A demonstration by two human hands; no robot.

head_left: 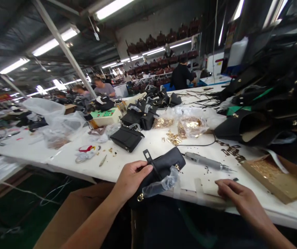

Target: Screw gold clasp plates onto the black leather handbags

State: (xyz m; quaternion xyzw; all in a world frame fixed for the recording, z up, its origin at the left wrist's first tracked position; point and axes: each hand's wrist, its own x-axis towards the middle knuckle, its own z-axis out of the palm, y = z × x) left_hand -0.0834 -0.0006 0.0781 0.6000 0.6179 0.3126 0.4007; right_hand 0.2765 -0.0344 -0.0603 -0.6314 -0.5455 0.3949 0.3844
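Observation:
My left hand grips a small black handbag by its strap tab, thumb on top, at the table's front edge. The bag lies tilted, with gold rings at the ends of a handle wrapped in clear plastic. My right hand is low over the table edge to the right, fingertips pressed together by a pale strip on the tabletop; whatever they hold is hidden. A small dark piece lies just beyond those fingers. Between bag and right hand rests a grey electric screwdriver, its bit pointing right.
A cardboard tray of small gold parts sits at right. Loose gold fittings and dark buckles lie behind the screwdriver. Finished-looking black bags stand farther back, near a pale control box. Black bags pile up at right.

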